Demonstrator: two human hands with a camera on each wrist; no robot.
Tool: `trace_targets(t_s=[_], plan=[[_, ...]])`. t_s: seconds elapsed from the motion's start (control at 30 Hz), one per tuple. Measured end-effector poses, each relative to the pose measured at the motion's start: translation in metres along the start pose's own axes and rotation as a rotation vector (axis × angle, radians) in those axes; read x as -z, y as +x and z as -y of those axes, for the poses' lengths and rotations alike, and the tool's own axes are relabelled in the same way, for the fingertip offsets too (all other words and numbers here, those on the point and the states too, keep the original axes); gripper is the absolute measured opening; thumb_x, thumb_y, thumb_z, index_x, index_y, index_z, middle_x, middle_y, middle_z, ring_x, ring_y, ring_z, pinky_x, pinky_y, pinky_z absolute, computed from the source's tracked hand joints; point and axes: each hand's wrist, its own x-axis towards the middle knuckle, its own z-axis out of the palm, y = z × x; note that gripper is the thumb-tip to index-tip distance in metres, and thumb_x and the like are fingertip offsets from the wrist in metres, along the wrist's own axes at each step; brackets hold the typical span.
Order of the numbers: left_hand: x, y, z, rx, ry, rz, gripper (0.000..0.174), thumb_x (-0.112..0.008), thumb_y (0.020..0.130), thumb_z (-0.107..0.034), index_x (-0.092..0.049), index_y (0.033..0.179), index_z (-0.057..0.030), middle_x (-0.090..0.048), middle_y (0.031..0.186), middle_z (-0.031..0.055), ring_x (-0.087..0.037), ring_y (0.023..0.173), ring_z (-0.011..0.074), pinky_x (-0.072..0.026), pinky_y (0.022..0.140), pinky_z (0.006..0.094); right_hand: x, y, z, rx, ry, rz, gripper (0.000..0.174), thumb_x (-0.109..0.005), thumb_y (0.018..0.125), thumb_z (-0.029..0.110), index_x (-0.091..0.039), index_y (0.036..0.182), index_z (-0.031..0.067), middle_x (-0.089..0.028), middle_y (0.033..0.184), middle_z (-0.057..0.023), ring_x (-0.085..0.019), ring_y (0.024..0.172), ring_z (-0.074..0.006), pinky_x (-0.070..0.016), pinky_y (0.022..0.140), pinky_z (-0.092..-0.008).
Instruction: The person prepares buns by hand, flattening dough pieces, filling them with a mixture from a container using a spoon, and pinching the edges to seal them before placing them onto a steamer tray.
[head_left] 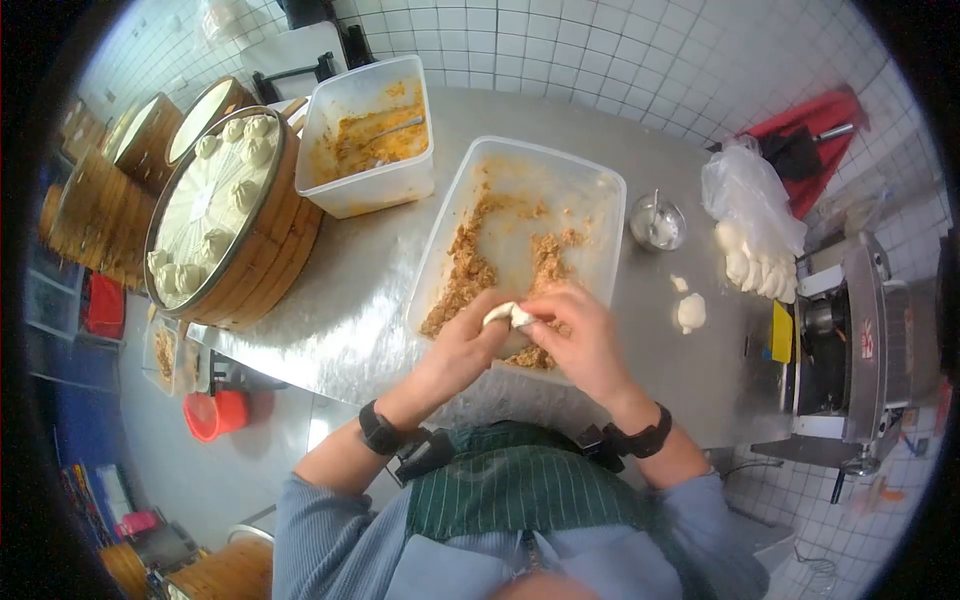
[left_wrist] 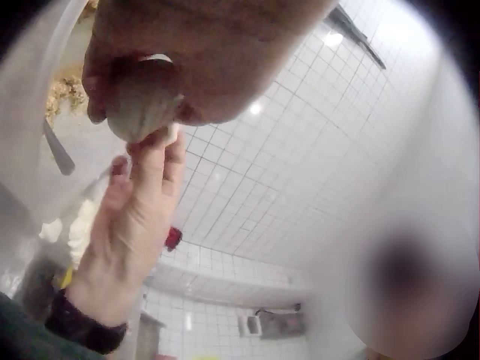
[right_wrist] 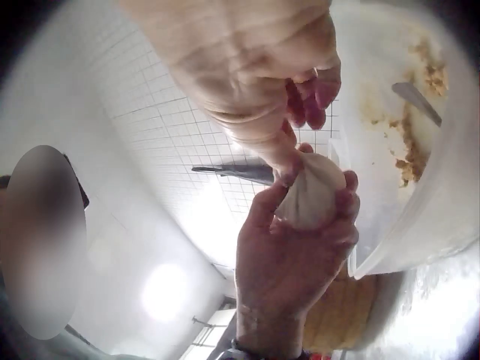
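Bun (right_wrist: 312,196) cupped in my left hand (head_left: 464,342) near the counter's (head_left: 372,262) front edge, my right hand (head_left: 576,332), pinching it, should pleat evenly.

no words, numbers or brands can be read. in the head view, around three o'clock, a small red marking (head_left: 867,341) on the grey machine (head_left: 890,370) and a yellow patch (head_left: 781,332) at its nine o'clock side are too blurred.
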Motion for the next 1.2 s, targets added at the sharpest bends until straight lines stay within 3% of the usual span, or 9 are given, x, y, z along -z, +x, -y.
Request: trace_targets(t_s=[0.17, 0.4, 0.5, 0.67, 0.8, 0.9, 1.03, 1.1, 1.2], plan=[[0.004, 0.002, 0.005, 0.046, 0.197, 0.158, 0.037, -0.044, 0.092, -0.014, -0.046, 0.127, -0.0028, -0.058, 0.1, 0.0054, -0.057, 0.09, 0.0124, -0.0498, 0.07, 0.0292, 0.001, 0.002, 0.012, -0.153, 0.073, 0.086, 0.02, -0.071, 0.076, 0.003, -0.066, 0.096, 0.0045, -0.059, 0.093, -0.0069, -0.06, 0.085, -0.0195, -0.0487, 0.07, -0.0284], [0.006, -0.003, -0.001, 0.112, -0.556, 0.015, 0.043, -0.05, 0.088, -0.013, -0.046, 0.129, -0.0004, -0.058, 0.105, 0.0096, -0.057, 0.095, 0.0152, -0.05, 0.075, 0.0298, -0.002, 0.0, 0.005, -0.078, 0.102, 0.066, 0.018, -0.072, 0.075, 0.002, -0.065, 0.091, 0.0033, -0.06, 0.093, -0.0066, -0.059, 0.084, -0.0179, -0.048, 0.07, -0.0302], [0.003, -0.002, 0.006, -0.066, -0.296, -0.027, 0.041, -0.047, 0.088, -0.009, -0.046, 0.129, -0.0046, -0.057, 0.109, 0.0087, -0.057, 0.098, 0.016, -0.0503, 0.075, 0.0293, -0.003, 0.005, 0.005, -0.135, 0.068, 0.017, 0.017, -0.071, 0.075, 0.003, -0.065, 0.091, 0.0038, -0.059, 0.09, -0.007, -0.059, 0.084, -0.0209, -0.0478, 0.071, -0.0317], [0.008, -0.004, -0.008, 0.107, 0.008, 0.173, 0.033, -0.048, 0.091, -0.012, -0.049, 0.123, -0.003, -0.056, 0.109, 0.0085, -0.056, 0.098, 0.0148, -0.0485, 0.08, 0.03, 0.0, 0.008, 0.011, 0.195, -0.111, 0.088, 0.021, -0.073, 0.071, 0.004, -0.065, 0.09, 0.0048, -0.059, 0.086, -0.0071, -0.059, 0.084, -0.0261, -0.0478, 0.073, -0.0358], [0.013, 0.0, 0.0, -0.015, 0.154, 0.183, 0.034, -0.045, 0.092, -0.016, -0.049, 0.124, -0.0028, -0.056, 0.11, 0.0091, -0.056, 0.099, 0.0159, -0.048, 0.083, 0.0317, -0.006, 0.01, 0.017, -0.011, 0.028, 0.051, 0.02, -0.073, 0.071, 0.005, -0.065, 0.09, 0.0054, -0.059, 0.087, -0.0067, -0.059, 0.085, -0.0255, -0.0476, 0.075, -0.0366], [0.009, 0.001, -0.005, 0.096, -0.458, -0.014, 0.047, -0.038, 0.099, -0.041, -0.053, 0.121, -0.002, -0.061, 0.103, 0.0086, -0.059, 0.092, 0.0153, -0.0489, 0.077, 0.0304, -0.004, 0.005, 0.003, 0.1, -0.03, 0.132, 0.02, -0.074, 0.071, 0.005, -0.065, 0.089, 0.0052, -0.059, 0.086, -0.0067, -0.059, 0.087, -0.0239, -0.0475, 0.076, -0.0357], [0.014, -0.001, -0.003, 0.147, -0.416, 0.102, 0.064, -0.026, 0.099, -0.056, -0.056, 0.116, -0.0018, -0.062, 0.092, 0.0077, -0.058, 0.08, 0.0121, -0.048, 0.067, 0.0275, -0.001, 0.008, 0.016, -0.008, 0.042, 0.07, 0.019, -0.073, 0.071, 0.006, -0.066, 0.088, 0.0054, -0.06, 0.085, -0.0065, -0.06, 0.084, -0.0242, -0.047, 0.076, -0.0361], [0.013, 0.005, 0.001, 0.2, -0.064, 0.041, 0.078, -0.014, 0.096, -0.064, -0.062, 0.104, -0.0027, -0.061, 0.083, 0.0059, -0.055, 0.071, 0.0088, -0.0451, 0.059, 0.0258, -0.002, 0.009, 0.017, -0.027, 0.026, 0.043, 0.018, -0.073, 0.071, 0.006, -0.066, 0.087, 0.0052, -0.06, 0.085, -0.0065, -0.06, 0.082, -0.0248, -0.047, 0.076, -0.0366], [0.019, 0.01, 0.0, 0.247, 0.096, 0.085, 0.088, -0.014, 0.091, -0.072, -0.066, 0.097, -0.0012, -0.062, 0.079, 0.01, -0.057, 0.074, 0.0137, -0.0462, 0.061, 0.0259, 0.003, 0.006, 0.013, 0.163, -0.125, 0.192, 0.016, -0.071, 0.072, 0.007, -0.065, 0.087, 0.0055, -0.06, 0.085, -0.0068, -0.059, 0.084, -0.0257, -0.0467, 0.076, -0.0372]])
